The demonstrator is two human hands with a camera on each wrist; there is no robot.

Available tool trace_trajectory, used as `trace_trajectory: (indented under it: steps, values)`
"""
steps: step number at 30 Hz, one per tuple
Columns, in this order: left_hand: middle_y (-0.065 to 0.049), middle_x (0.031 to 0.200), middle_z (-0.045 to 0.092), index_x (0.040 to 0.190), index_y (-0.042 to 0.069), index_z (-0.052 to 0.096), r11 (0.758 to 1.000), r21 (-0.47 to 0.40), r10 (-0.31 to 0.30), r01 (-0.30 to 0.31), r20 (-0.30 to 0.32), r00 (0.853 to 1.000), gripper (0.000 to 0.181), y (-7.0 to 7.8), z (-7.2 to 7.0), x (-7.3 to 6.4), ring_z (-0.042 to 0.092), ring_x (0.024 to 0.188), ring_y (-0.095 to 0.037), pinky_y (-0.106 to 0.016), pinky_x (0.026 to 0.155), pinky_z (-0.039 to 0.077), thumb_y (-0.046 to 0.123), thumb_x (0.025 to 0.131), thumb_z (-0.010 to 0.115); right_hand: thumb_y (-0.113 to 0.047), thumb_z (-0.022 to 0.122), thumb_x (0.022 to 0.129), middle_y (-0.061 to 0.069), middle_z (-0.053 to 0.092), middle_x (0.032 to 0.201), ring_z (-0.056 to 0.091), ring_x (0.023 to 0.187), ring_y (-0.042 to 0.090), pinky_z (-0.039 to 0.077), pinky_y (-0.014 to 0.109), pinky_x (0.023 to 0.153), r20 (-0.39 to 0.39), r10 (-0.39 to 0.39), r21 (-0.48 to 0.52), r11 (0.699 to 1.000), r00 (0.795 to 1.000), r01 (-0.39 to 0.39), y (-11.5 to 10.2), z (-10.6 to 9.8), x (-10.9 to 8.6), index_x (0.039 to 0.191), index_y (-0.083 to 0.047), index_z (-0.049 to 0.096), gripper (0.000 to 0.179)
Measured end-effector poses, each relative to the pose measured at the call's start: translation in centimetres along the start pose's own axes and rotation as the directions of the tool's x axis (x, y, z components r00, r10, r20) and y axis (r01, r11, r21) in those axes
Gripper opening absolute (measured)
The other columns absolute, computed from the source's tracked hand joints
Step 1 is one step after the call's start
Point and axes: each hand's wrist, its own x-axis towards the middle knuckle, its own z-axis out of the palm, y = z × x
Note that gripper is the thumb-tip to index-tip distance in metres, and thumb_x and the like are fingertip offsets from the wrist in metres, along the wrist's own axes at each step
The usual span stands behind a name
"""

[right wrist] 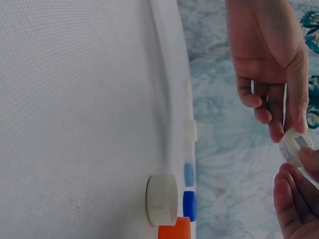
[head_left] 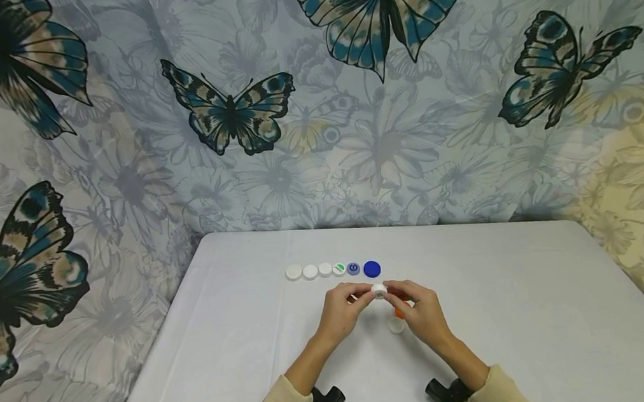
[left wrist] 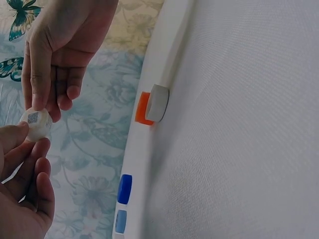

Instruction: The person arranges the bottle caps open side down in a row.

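Note:
In the head view my left hand (head_left: 340,313) and right hand (head_left: 422,312) meet over the table. Thumb and fingers of both pinch a small white bottle cap (head_left: 379,292) from either side. A dark printed square shows on that cap (left wrist: 34,118) in the left wrist view, where the left hand (left wrist: 25,184) is below and the right hand (left wrist: 70,45) above. Partly behind the right hand lie an orange cap (head_left: 399,313) and a white cap (head_left: 396,326), close together. A dark blue cap (head_left: 371,269) lies just beyond the hands.
Leftward from the dark blue cap runs a row: a lighter blue cap (head_left: 353,268), a white one with a green mark (head_left: 339,269), and several plain white caps (head_left: 310,271). The white-covered table (head_left: 538,310) backs onto a butterfly-patterned cloth (head_left: 275,192). Black devices (head_left: 329,401) sit at both wrists.

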Motion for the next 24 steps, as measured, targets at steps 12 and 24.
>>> trace_trajectory:
  steps: [12, 24]
  values:
    - [-0.009, 0.083, 0.074, 0.107, 0.005, 0.073, 0.999, -0.048, -0.019, 0.019, 0.005, 1.000, 0.022, 0.11, 0.16, -0.20, 0.061, 0.073, -0.007, -0.017, 0.067, 0.049, 0.021, 0.092, 0.068, 0.005, 0.079, 0.073, 0.004, 0.070, 0.081, 0.060, 0.073, -0.001, 0.054, 0.017, 0.064, 0.078, 0.017, 0.030, 0.999, 0.997, -0.020, -0.31, -0.31, -0.23, 0.104, 0.001, 0.072, 0.032]
    - [-0.005, 0.087, 0.074, 0.112, 0.006, 0.072, 0.999, 0.047, 0.009, -0.015, 0.132, 0.991, 0.031, 0.05, -0.26, -0.22, 0.059, 0.080, -0.006, -0.016, 0.069, 0.048, 0.021, 0.085, 0.075, -0.003, 0.081, 0.074, 0.002, 0.067, 0.088, 0.060, 0.075, 0.012, 0.056, 0.025, 0.064, 0.115, 0.103, -0.048, 0.994, 0.988, -0.098, -0.22, -0.53, -0.49, 0.099, -0.001, 0.075, 0.026]
